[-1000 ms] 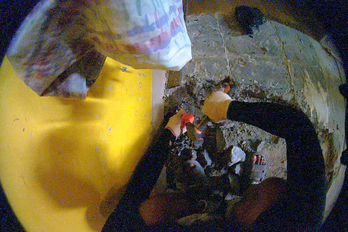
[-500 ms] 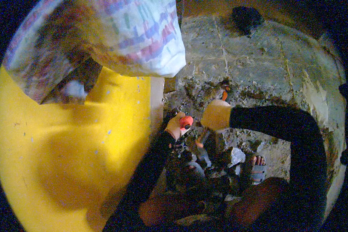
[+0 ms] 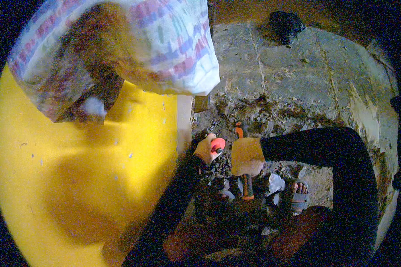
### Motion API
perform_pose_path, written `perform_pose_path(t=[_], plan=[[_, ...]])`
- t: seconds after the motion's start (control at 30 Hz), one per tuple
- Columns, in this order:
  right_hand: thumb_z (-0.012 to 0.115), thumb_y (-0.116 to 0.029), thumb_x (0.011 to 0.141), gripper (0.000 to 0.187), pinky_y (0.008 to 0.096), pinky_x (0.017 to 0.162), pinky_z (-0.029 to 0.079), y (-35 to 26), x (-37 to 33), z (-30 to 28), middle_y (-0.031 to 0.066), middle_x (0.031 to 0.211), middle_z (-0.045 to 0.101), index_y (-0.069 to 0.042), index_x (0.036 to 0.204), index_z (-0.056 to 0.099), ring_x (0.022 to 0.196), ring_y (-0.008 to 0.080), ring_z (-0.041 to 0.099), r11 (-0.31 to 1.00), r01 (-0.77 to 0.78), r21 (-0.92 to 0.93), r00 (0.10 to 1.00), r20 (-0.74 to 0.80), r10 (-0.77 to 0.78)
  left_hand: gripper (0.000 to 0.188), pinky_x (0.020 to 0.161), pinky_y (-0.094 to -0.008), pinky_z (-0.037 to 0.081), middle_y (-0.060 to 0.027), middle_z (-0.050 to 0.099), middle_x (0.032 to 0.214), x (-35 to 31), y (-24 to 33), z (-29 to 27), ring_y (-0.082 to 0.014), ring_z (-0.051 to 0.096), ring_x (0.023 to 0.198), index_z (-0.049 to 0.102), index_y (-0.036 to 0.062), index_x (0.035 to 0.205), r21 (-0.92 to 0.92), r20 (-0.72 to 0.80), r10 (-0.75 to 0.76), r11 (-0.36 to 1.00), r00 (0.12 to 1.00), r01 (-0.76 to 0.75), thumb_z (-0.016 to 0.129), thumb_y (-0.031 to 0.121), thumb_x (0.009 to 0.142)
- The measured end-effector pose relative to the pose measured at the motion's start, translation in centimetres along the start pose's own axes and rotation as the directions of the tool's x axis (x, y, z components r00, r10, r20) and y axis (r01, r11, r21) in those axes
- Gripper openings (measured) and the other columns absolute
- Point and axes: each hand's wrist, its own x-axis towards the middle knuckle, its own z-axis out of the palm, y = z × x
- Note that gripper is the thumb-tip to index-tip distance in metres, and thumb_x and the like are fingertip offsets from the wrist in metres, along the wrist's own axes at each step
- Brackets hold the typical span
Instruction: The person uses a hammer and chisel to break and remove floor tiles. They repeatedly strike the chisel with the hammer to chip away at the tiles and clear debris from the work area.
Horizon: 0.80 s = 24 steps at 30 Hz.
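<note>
My left hand [image 3: 205, 150] is closed around a chisel [image 3: 217, 146], beside the base of the yellow panel. Its red round guard and dark striking end face up; the blade is hidden below. Just to the right, my right hand [image 3: 247, 156] is wrapped round the orange and black handle of a hammer [image 3: 248, 189]. The handle's end sticks out below the fist, and an orange and dark part shows above it. The hammer's head cannot be made out clearly. Hammer and chisel are apart. Broken rubble [image 3: 218, 120] lies about both hands.
A yellow panel [image 3: 75, 147] fills the left side. A white patterned sack [image 3: 182, 49] hangs over its top. Worn grey concrete [image 3: 294, 66] stretches across the far right, with a dark lump [image 3: 286, 26] on it. A pale chunk [image 3: 275, 183] lies near my sandalled foot [image 3: 300, 196].
My right hand has moved down and slightly right, and the hammer has turned from slanted to nearly in line with my view. The left hand stays on the chisel, almost unmoved.
</note>
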Motion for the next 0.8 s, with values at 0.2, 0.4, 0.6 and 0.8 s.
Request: perform_pose_path(t=[0.2,0.4,0.6,0.8], plan=[[0.074,-0.028,0.07,0.015,0.0497,0.058,0.059,2.2,0.0,0.9,0.0094,0.074,0.074,-0.014,0.072,0.072,0.07,0.0336,0.075,0.917,-0.398,-0.022,0.91,-0.137,0.392,0.042,0.072,-0.044,0.055,-0.0115,0.066,0.09,0.3,-1.3,0.6,-0.0389,0.067,0.086,0.062,0.0098,0.11,0.065,0.197,-0.098,0.994,0.975,0.087,0.081,0.028,0.078],[0.074,-0.03,0.067,0.015,0.05,0.056,0.057,0.9,0.5,1.6,0.0084,0.074,0.073,-0.016,0.075,0.074,0.07,0.0352,0.074,0.974,0.224,-0.028,0.953,-0.203,-0.225,0.043,0.073,-0.0449,0.056,-0.0145,0.068,0.093,0.1,-1.4,1.0,-0.0398,0.067,0.084,0.062,0.0091,0.11,-0.007,-0.042,0.083,0.996,0.996,-0.084,0.083,0.025,0.077],[0.073,-0.032,0.064,0.019,0.0473,0.046,0.051,2.2,1.0,2.4,0.008,0.058,0.064,-0.016,0.062,0.065,0.058,0.0321,0.069,0.915,-0.375,-0.152,0.896,-0.312,0.315,0.042,0.071,-0.0415,0.056,-0.0134,0.067,0.089,0.6,-0.9,0.3,-0.0342,0.067,0.078,0.06,0.0092,0.109,0.136,0.207,-0.075,0.99,0.975,0.047,0.083,0.022,0.077],[0.072,-0.029,0.068,0.018,0.0484,0.053,0.055,1.2,0.4,2.7,0.0107,0.064,0.068,-0.013,0.065,0.068,0.061,0.0342,0.071,0.992,0.125,0.007,0.977,-0.177,-0.122,0.04,0.07,-0.0441,0.055,-0.0141,0.063,0.085,0.5,-1.1,0.7,-0.0388,0.063,0.074,0.057,0.0095,0.101,0.054,-0.013,0.101,0.994,0.995,-0.1,0.084,0.029,0.077]])
